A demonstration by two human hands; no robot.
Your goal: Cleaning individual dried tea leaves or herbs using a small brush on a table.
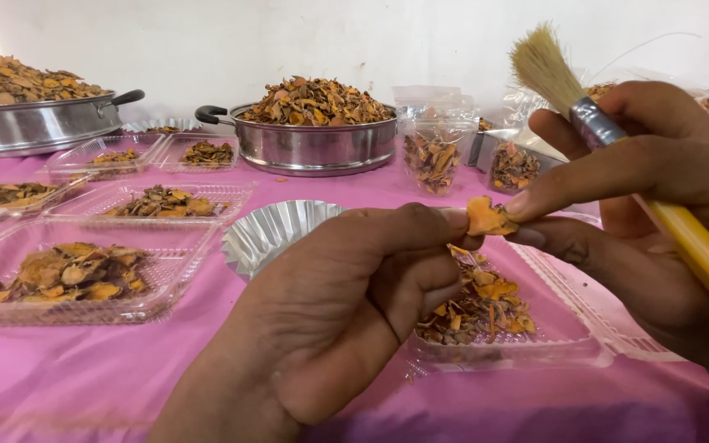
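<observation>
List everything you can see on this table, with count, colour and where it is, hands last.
orange chip: one, orange, pinched between both hands at centre
brush: one, pale bristles, metal band, yellow handle, in right hand
steel pans: two, silver, heaped with orange-brown chips, back centre and back left
clear trays: several, holding chips, on the left; one under the hands
foil cup: one, silver, fluted, centre
clear bags: at least two, holding chips, back right
cloth: one, pink, covering the table
left hand: pinching the chip
right hand: holding the brush, touching the chip
</observation>
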